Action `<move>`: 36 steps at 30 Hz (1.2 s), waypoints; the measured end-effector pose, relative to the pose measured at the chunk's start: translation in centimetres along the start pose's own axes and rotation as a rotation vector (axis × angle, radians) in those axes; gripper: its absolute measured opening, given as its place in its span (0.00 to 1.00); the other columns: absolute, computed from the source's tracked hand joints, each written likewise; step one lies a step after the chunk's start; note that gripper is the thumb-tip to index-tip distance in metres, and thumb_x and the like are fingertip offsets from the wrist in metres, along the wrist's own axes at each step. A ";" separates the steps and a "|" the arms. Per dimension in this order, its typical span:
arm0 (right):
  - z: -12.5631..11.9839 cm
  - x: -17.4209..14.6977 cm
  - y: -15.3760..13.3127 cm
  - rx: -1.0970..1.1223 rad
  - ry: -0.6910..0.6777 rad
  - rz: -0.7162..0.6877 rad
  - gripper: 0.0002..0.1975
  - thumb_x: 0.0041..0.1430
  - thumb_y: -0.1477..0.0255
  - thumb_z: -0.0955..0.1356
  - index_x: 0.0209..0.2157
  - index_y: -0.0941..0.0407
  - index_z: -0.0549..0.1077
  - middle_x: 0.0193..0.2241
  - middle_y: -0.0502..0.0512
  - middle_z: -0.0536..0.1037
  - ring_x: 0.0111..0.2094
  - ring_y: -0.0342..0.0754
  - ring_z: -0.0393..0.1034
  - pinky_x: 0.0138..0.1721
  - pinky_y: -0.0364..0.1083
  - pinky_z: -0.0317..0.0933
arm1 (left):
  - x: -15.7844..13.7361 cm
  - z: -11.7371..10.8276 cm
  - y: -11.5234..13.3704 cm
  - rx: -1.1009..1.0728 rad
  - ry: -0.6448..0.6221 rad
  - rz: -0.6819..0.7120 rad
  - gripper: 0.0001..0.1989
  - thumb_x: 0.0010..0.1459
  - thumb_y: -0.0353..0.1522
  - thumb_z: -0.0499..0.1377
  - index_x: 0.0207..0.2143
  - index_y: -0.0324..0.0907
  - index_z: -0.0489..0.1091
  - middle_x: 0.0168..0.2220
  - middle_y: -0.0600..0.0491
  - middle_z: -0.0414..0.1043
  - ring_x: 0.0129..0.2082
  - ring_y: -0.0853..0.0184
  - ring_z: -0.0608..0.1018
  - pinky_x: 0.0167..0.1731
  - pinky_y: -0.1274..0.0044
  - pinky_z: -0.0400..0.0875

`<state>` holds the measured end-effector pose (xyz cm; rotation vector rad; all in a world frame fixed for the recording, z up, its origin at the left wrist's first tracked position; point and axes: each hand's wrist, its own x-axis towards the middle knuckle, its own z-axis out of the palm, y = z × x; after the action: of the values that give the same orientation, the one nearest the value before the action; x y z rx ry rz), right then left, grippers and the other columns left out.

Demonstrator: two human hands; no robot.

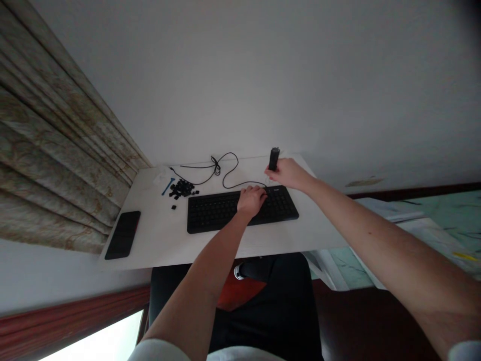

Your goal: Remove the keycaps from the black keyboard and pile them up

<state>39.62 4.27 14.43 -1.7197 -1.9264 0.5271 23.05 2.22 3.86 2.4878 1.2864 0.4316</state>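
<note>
"Hands?"
"Apart: left hand (251,200) on the keyboard (212,211) across the white desk (160,240), grasp unclear; right hand (286,172) clamped around a brush-like tool (274,157)."
"Risk?"
"Snagging the cable (217,166) could scatter loose keycaps (182,188)."

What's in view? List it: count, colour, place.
Flat-topped table: one, white, centre.
Long rectangular keyboard: one, black, on table.
Thin looped cable: one, black, behind keyboard.
Small square keycaps: many, black, beside keyboard.
Slim tool: one, blue, beside keycaps.
Flat rectangular phone: one, black, table's left end.
Patterned fabric curtain: one, beige, left.
Wall: one, white-grey, background.
Oblong object: one, black, in right hand.
Trousers: one, black, below table.
Left hand: one, bare, on keyboard.
Right hand: one, bare, around object.
</note>
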 end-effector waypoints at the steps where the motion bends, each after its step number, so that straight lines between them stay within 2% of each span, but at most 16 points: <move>1: -0.3 0.0 0.3 0.083 0.000 0.037 0.08 0.58 0.68 0.74 0.29 0.59 0.78 0.25 0.58 0.80 0.30 0.52 0.78 0.37 0.46 0.71 | 0.0 0.0 0.0 -0.007 0.002 -0.006 0.12 0.71 0.37 0.53 0.46 0.45 0.75 0.49 0.49 0.76 0.52 0.57 0.72 0.52 0.64 0.64; 3: -0.3 -0.7 1.5 0.307 0.051 0.132 0.10 0.60 0.66 0.73 0.33 0.60 0.78 0.27 0.59 0.82 0.30 0.50 0.79 0.35 0.46 0.74 | 0.0 -0.1 0.0 -0.029 0.007 -0.014 0.11 0.70 0.36 0.54 0.46 0.45 0.75 0.49 0.50 0.76 0.52 0.57 0.72 0.53 0.64 0.64; 6: 1.1 -3.1 4.4 0.569 0.249 0.249 0.15 0.59 0.60 0.74 0.35 0.60 0.77 0.29 0.60 0.82 0.30 0.50 0.80 0.32 0.46 0.76 | 0.0 0.0 -0.2 -0.076 0.035 -0.025 0.11 0.70 0.36 0.55 0.45 0.45 0.75 0.48 0.50 0.77 0.51 0.59 0.73 0.53 0.66 0.64; 10: 4.5 -6.9 8.3 0.691 0.581 0.392 0.21 0.54 0.54 0.74 0.36 0.60 0.77 0.30 0.61 0.83 0.29 0.52 0.80 0.26 0.46 0.74 | 0.1 0.2 -0.4 -0.122 0.079 -0.067 0.10 0.69 0.36 0.55 0.44 0.44 0.76 0.47 0.50 0.78 0.50 0.60 0.74 0.53 0.68 0.65; 12: 6.4 -8.6 9.7 0.710 0.680 0.449 0.24 0.53 0.52 0.73 0.35 0.60 0.77 0.32 0.63 0.83 0.31 0.54 0.81 0.24 0.46 0.73 | 0.2 0.2 -0.4 -0.136 0.093 -0.086 0.10 0.69 0.36 0.56 0.43 0.43 0.76 0.45 0.49 0.78 0.49 0.60 0.75 0.53 0.68 0.66; 14: 7.9 -9.7 10.6 0.691 0.734 0.492 0.25 0.52 0.49 0.72 0.32 0.61 0.77 0.31 0.65 0.83 0.32 0.56 0.81 0.27 0.48 0.73 | 0.2 0.3 -0.4 -0.153 0.104 -0.098 0.09 0.68 0.35 0.57 0.42 0.43 0.77 0.44 0.49 0.78 0.49 0.60 0.76 0.53 0.68 0.66; 17: 9.0 -10.6 11.0 0.628 0.776 0.509 0.26 0.52 0.49 0.72 0.29 0.60 0.77 0.29 0.66 0.83 0.33 0.59 0.81 0.31 0.50 0.74 | 0.3 0.3 -0.4 -0.229 0.131 -0.129 0.08 0.66 0.34 0.59 0.40 0.43 0.77 0.42 0.49 0.79 0.46 0.61 0.77 0.52 0.69 0.68; 21: 8.7 -10.8 10.7 0.524 0.767 0.509 0.25 0.54 0.49 0.70 0.28 0.59 0.77 0.27 0.66 0.83 0.33 0.60 0.81 0.33 0.52 0.73 | 0.8 0.2 -0.7 -0.497 0.217 -0.282 0.08 0.64 0.34 0.59 0.37 0.41 0.77 0.38 0.50 0.79 0.40 0.65 0.78 0.46 0.74 0.70; 24: 8.4 -10.8 10.7 0.450 0.742 0.491 0.25 0.55 0.48 0.69 0.26 0.58 0.77 0.26 0.66 0.82 0.33 0.61 0.81 0.36 0.53 0.73 | 1.3 -0.6 -1.5 -0.689 0.262 -0.375 0.09 0.63 0.35 0.58 0.36 0.40 0.77 0.36 0.51 0.80 0.37 0.67 0.77 0.42 0.76 0.70; 26: 8.4 -10.8 10.8 0.443 0.731 0.476 0.25 0.55 0.48 0.69 0.26 0.58 0.77 0.26 0.65 0.83 0.34 0.62 0.81 0.37 0.54 0.73 | 1.4 -1.9 -2.7 -0.727 0.279 -0.395 0.10 0.62 0.35 0.58 0.36 0.39 0.77 0.36 0.51 0.80 0.36 0.66 0.77 0.41 0.76 0.70; 28: 8.4 -10.9 10.8 0.467 0.731 0.472 0.25 0.54 0.48 0.69 0.26 0.58 0.76 0.26 0.65 0.83 0.33 0.61 0.81 0.35 0.53 0.73 | 1.1 -3.6 -4.5 -0.672 0.281 -0.397 0.10 0.61 0.35 0.58 0.34 0.39 0.77 0.34 0.51 0.79 0.36 0.65 0.77 0.40 0.76 0.69; 31: 8.5 -10.9 10.8 0.472 0.729 0.477 0.23 0.54 0.49 0.69 0.26 0.57 0.76 0.25 0.64 0.82 0.32 0.61 0.80 0.34 0.53 0.73 | -0.4 -6.7 -8.4 -0.475 0.228 -0.400 0.09 0.60 0.35 0.59 0.33 0.40 0.77 0.33 0.51 0.79 0.36 0.64 0.77 0.40 0.75 0.68; 36: 8.8 -10.7 10.9 0.380 0.724 0.453 0.22 0.56 0.51 0.68 0.25 0.56 0.75 0.24 0.62 0.81 0.34 0.61 0.80 0.38 0.53 0.72 | -4.2 -11.2 -15.0 -0.114 0.173 -0.519 0.07 0.57 0.34 0.61 0.30 0.41 0.77 0.31 0.50 0.78 0.36 0.61 0.77 0.39 0.74 0.67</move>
<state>43.89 -4.55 -0.22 -1.7568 -0.8804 0.3241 5.27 8.54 7.50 1.9532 1.8431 0.5740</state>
